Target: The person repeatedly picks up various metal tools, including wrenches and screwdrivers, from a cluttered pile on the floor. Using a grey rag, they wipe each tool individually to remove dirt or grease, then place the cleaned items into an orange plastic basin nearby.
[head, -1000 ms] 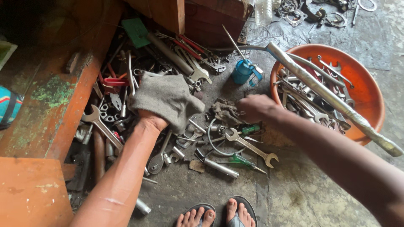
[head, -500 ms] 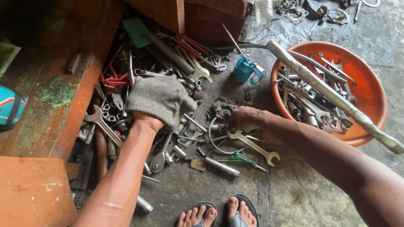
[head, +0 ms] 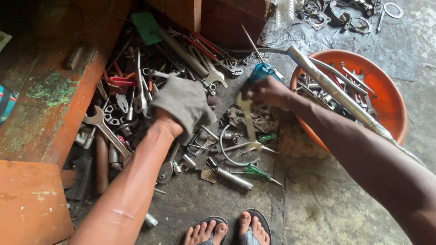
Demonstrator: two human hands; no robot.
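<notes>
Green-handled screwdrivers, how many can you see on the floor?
2: one green-handled screwdriver below the lifted wrench, another beside the rag pile. More may hide under the tools.

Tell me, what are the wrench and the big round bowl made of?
The wrench in the right hand looks like bare steel: grey, dull shine, grimy. The orange basin looks like plastic: smooth, evenly coloured, though painted metal is possible.

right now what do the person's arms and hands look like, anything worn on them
Both forearms are bare, with no sleeves, watch or bracelet in view. The left hand is covered by a loose grey-brown cloth, like a worn fabric glove or rag, grubby and baggy, ending at the wrist. The right hand is bare, with no glove or ring visible. A faint pale line crosses the left forearm.
</notes>
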